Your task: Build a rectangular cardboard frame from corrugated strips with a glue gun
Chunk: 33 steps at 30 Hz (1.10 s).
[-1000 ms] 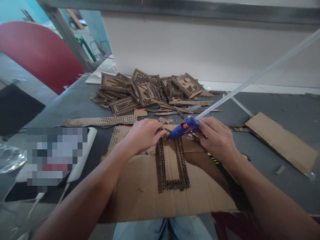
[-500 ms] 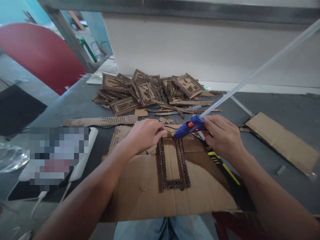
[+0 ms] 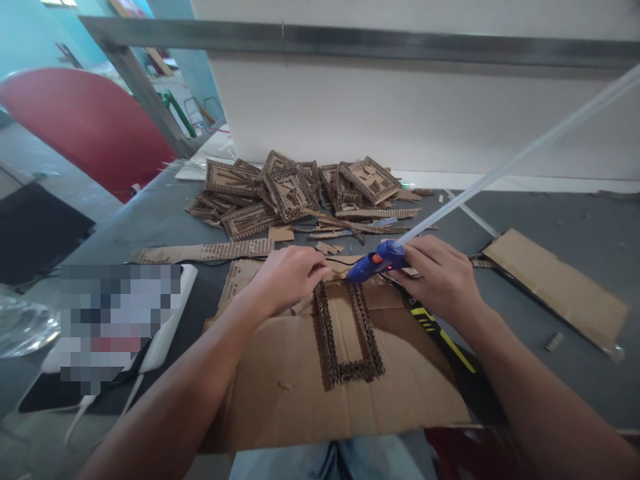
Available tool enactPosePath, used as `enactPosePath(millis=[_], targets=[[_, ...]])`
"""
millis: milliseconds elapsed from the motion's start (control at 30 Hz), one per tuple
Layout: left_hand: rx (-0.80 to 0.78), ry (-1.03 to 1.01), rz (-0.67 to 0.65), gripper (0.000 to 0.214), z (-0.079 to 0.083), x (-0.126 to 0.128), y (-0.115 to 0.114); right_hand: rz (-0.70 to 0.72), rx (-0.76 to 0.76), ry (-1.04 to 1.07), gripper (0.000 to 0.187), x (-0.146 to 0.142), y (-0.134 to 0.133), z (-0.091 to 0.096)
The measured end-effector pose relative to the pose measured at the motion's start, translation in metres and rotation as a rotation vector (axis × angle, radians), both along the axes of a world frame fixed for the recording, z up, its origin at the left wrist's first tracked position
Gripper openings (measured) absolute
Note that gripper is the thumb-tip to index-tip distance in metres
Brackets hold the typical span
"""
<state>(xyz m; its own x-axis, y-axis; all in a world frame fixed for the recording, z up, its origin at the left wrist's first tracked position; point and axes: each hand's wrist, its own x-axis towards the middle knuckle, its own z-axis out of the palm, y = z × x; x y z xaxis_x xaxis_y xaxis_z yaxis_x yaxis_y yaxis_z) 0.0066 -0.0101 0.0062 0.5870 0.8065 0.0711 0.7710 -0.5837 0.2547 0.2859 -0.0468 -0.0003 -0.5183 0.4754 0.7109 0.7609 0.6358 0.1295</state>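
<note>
My right hand [image 3: 440, 273] is wrapped around a blue hot glue gun [image 3: 374, 262], whose long clear glue stick [image 3: 500, 179] juts up and back to the right. The gun's nozzle meets the far end of a narrow rectangular cardboard frame [image 3: 369, 330], near its right corner. This frame has corrugated strip edges and lies on a large cardboard sheet [image 3: 280, 413]. At the frame's far left corner my left hand [image 3: 295, 277] is closed, thumb against fingers; what it pinches is hidden.
Several small cardboard frames [image 3: 295, 193] are heaped at the back, with loose strips before them. A black and yellow cutter [image 3: 445, 337] lies under my right forearm. To the left are a blurred-out phone [image 3: 120, 320] and white cables; a cardboard piece [image 3: 555, 290] lies right.
The view has tilted up slightly, so everything sits a little lower. The glue gun's nozzle has shifted slightly left along the frame's far end. My left hand stays at the corner.
</note>
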Motion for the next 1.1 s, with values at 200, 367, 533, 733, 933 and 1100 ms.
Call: enactPosePath(millis=[200, 367, 533, 733, 933, 1100], targets=[[0.046, -0.095, 0.147, 0.024, 0.001, -0.008, 0.007, -0.011, -0.033, 0.082, 0.025, -0.003, 0.000, -0.002], [0.093, -0.103, 0.264, 0.022, 0.004, -0.012, 0.010, -0.113, -0.050, 0.237, 0.016, -0.004, 0.003, -0.008], [-0.126, 0.051, 0.025, 0.027, 0.020, -0.019, 0.008, -0.187, -0.057, 0.302, 0.019, -0.004, 0.006, -0.011], [-0.435, 0.180, -0.095, 0.026, 0.030, -0.029, 0.005, -0.151, -0.088, 0.266, 0.021, -0.005, 0.005, -0.011], [-0.524, 0.203, 0.001, 0.029, 0.038, -0.021, -0.002, -0.150, -0.086, 0.260, 0.020, -0.006, 0.004, -0.013], [-0.405, 0.221, 0.016, 0.015, 0.040, -0.024, -0.002, -0.109, -0.142, 0.214, 0.018, -0.006, 0.003, -0.014]])
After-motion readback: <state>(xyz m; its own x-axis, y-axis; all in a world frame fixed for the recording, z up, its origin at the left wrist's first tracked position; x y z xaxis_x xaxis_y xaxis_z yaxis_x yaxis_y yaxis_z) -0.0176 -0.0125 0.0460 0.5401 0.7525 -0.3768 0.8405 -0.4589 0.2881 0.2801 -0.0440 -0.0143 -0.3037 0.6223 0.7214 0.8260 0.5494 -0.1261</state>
